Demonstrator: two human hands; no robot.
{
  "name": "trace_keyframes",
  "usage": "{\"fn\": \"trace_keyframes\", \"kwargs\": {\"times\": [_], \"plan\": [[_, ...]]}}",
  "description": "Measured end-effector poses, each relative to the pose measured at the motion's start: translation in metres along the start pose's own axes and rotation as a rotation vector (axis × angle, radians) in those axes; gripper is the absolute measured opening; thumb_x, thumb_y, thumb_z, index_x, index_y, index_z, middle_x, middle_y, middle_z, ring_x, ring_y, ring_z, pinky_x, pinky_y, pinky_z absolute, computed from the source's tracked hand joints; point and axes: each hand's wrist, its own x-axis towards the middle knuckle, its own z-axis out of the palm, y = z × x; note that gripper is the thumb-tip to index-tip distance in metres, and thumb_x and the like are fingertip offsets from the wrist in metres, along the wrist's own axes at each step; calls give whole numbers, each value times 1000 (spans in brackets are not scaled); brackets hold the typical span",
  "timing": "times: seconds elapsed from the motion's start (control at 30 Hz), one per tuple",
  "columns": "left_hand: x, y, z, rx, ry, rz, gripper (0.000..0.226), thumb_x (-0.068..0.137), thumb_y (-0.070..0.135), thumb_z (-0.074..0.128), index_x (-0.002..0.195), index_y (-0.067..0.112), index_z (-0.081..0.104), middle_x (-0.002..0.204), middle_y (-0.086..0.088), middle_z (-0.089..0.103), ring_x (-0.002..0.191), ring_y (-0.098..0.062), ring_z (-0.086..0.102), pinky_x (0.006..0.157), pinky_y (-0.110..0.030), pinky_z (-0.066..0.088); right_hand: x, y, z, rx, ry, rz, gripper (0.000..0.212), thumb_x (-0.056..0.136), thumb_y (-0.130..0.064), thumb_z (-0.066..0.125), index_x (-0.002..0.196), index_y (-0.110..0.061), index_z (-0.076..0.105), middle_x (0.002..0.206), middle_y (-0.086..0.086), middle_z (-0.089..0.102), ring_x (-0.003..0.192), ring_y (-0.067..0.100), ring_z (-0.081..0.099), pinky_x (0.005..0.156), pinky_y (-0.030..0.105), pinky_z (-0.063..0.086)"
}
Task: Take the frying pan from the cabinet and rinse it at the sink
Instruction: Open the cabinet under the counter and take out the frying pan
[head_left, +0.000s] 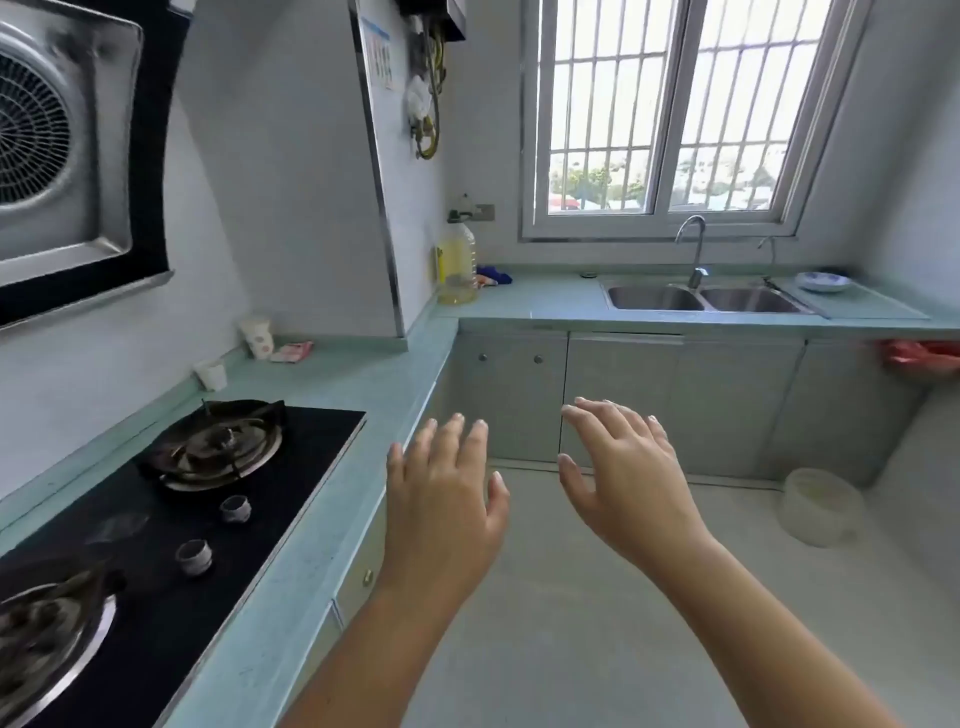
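My left hand (447, 499) and my right hand (623, 478) are both held out in front of me over the floor, fingers spread and straight, holding nothing. Ahead, pale green cabinet doors (514, 395) run under the counter, all shut; no frying pan is in sight. The double steel sink (701, 299) with a curved faucet (693, 244) sits in the far counter under the window, beyond and to the right of my hands.
A black gas hob (197, 493) with two burners fills the left counter. An oil bottle (457, 260) stands in the corner, a dish (823, 280) right of the sink. A white tub (818, 506) is on the floor at right, a red bag (919, 356) hangs above it.
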Motion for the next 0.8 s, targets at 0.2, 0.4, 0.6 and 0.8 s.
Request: {"fn": "trace_keyframes", "kwargs": {"times": [0.2, 0.4, 0.6, 0.8], "plan": [[38, -7, 47, -54, -130, 16, 52, 91, 31, 46, 140, 18, 37, 149, -4, 38, 139, -22, 26, 115, -46, 12, 34, 29, 22, -31, -31, 72, 46, 88, -30, 52, 133, -20, 46, 141, -4, 46, 135, 19, 34, 114, 45, 18], [98, -33, 94, -75, -164, 38, 52, 91, 32, 46, 141, 19, 36, 149, -2, 37, 140, -21, 24, 115, -45, 12, 90, 37, 63, -44, -47, 89, 47, 88, -29, 52, 133, -19, 45, 141, -3, 46, 136, 19, 34, 114, 46, 19], [178, -71, 139, -128, -160, 8, 52, 90, 28, 49, 139, 17, 39, 146, -6, 41, 137, -24, 30, 113, -48, 17, 182, 32, 109, -76, -134, 68, 48, 91, -32, 44, 138, -22, 37, 147, -7, 37, 138, 13, 25, 115, 42, 13], [243, -100, 181, -126, -168, -7, 51, 90, 27, 49, 139, 15, 40, 146, -7, 41, 137, -25, 30, 113, -49, 16, 252, 33, 150, -53, -160, 63, 47, 91, -31, 45, 137, -21, 38, 146, -6, 38, 139, 15, 27, 115, 43, 13]]}}
